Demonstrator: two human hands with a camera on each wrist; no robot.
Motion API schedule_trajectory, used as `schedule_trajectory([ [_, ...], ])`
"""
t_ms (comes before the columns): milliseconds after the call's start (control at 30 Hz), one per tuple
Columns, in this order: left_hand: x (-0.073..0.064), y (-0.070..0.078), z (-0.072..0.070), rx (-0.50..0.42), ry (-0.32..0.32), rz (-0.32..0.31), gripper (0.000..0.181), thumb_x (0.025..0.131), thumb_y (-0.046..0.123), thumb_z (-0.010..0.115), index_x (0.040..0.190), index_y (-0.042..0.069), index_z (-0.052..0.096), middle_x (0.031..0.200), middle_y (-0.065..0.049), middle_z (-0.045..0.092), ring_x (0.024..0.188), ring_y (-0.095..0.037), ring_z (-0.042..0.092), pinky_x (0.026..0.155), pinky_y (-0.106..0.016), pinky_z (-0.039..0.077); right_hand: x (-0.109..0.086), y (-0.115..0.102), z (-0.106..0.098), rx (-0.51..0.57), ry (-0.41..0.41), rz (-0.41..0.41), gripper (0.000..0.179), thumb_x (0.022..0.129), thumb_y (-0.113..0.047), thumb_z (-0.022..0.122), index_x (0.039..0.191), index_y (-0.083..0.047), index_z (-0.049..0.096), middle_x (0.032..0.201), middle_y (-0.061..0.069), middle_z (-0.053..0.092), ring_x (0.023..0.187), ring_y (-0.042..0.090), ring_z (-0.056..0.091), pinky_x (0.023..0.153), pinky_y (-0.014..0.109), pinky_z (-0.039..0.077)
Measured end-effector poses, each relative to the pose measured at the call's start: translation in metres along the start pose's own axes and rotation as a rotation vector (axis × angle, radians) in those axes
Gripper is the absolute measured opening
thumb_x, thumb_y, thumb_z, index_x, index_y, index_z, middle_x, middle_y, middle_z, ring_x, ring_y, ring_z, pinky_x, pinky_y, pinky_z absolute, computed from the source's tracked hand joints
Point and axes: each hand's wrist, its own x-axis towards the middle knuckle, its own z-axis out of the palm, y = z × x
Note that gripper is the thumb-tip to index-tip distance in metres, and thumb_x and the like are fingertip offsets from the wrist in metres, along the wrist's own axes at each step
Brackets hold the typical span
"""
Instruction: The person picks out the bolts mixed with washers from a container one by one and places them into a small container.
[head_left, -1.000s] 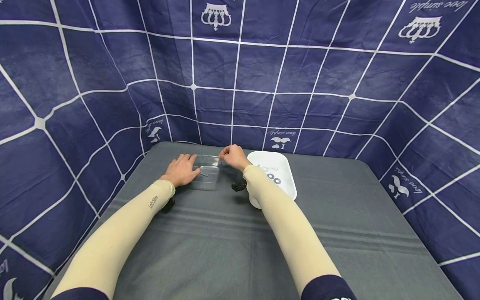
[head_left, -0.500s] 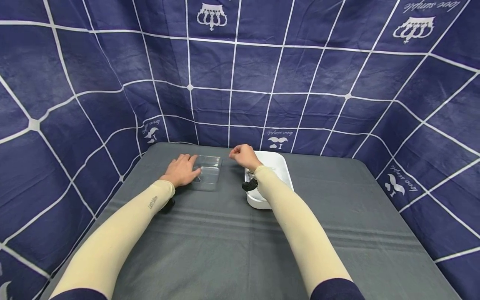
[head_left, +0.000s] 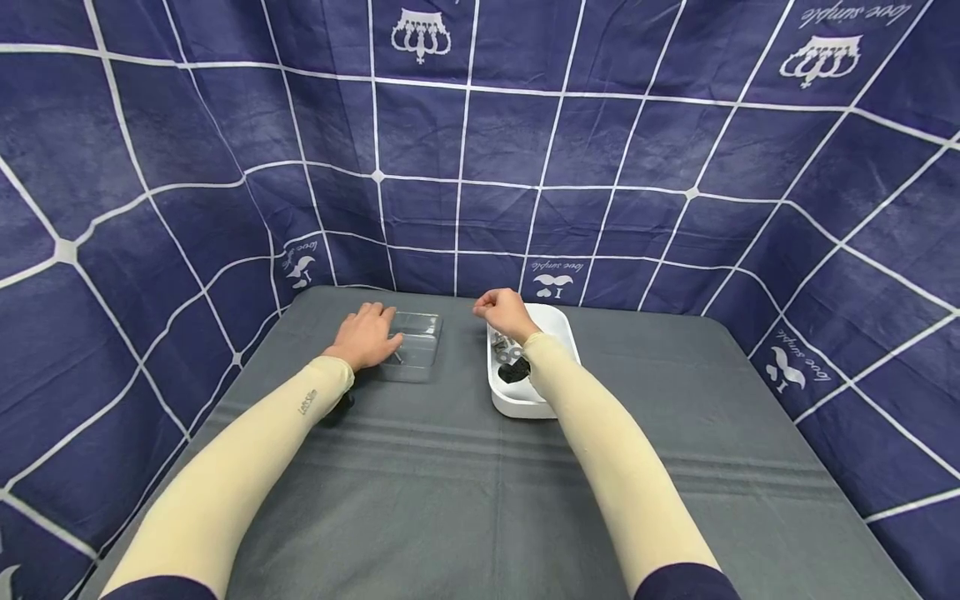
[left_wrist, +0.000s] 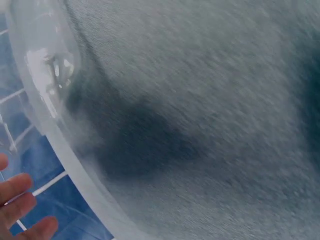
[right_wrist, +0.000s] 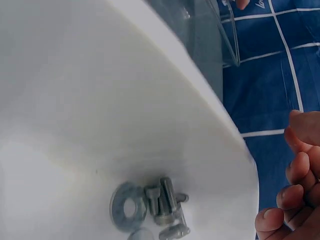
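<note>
My left hand point(head_left: 365, 335) lies spread over the left side of a clear plastic box point(head_left: 420, 368), fingers fairly straight. Its fingertips point(left_wrist: 20, 192) appear at the lower left in the left wrist view, beside the box. A small bolt point(head_left: 399, 357) lies in the box near the thumb. Over the far left edge of a white tray point(head_left: 521, 409) hovers my right hand point(head_left: 508, 313), its fingers loosely bent with nothing visible between them. Inside the tray, a flat washer point(right_wrist: 118, 207) lies beside several metal bolts point(right_wrist: 168, 196); the forearm hides part of the tray.
Grey cloth point(head_left: 420, 500) covers the table under both containers. Behind it and along both sides hangs a blue curtain point(head_left: 502, 217) with white lines. A strip of table separates the box from the tray.
My right hand has moved right, from the clear box's far right corner to above the white tray. The bolt in the box lies at a different angle. My left hand stays at the box.
</note>
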Motion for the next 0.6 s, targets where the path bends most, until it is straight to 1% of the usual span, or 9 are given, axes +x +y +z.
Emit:
schedule_trajectory([
  [133, 0.005, 0.008, -0.002, -0.011, 0.015, 0.009, 0.062, 0.099, 0.038, 0.054, 0.148, 0.001, 0.046, 0.141, -0.024, 0.05, 0.135, -0.041, 0.042, 0.106, -0.062, 0.037, -0.002, 0.004, -0.007, -0.009, 0.007, 0.006, 0.01, 0.09, -0.013, 0.072, 0.095, -0.006, 0.076, 0.08, 0.002, 0.069, 0.073, 0.011, 0.056, 0.07, 0.024, 0.044],
  [233, 0.007, 0.013, -0.003, -0.007, 0.023, 0.017, 0.062, 0.099, 0.039, 0.054, 0.148, 0.0, 0.046, 0.142, -0.024, 0.049, 0.136, -0.041, 0.042, 0.107, -0.061, 0.037, -0.005, 0.007, -0.012, -0.016, 0.015, 0.012, 0.011, 0.09, -0.014, 0.072, 0.096, -0.006, 0.076, 0.075, -0.002, 0.062, 0.071, 0.012, 0.052, 0.067, 0.025, 0.042],
  [367, 0.011, 0.021, -0.003, -0.014, 0.017, 0.024, 0.063, 0.1, 0.04, 0.053, 0.148, 0.0, 0.045, 0.144, -0.024, 0.047, 0.137, -0.04, 0.04, 0.109, -0.059, 0.037, -0.007, 0.012, -0.018, -0.033, 0.026, 0.012, 0.012, 0.09, -0.014, 0.071, 0.097, -0.006, 0.076, 0.069, -0.004, 0.051, 0.068, 0.014, 0.048, 0.065, 0.027, 0.039],
  [600, 0.015, 0.036, -0.001, -0.033, 0.019, 0.038, 0.062, 0.1, 0.041, 0.052, 0.148, 0.002, 0.046, 0.142, -0.022, 0.048, 0.136, -0.039, 0.041, 0.108, -0.057, 0.039, -0.009, 0.027, -0.025, -0.032, 0.035, 0.028, 0.014, 0.09, -0.015, 0.071, 0.098, -0.003, 0.074, 0.069, -0.004, 0.048, 0.066, 0.013, 0.046, 0.063, 0.026, 0.037],
])
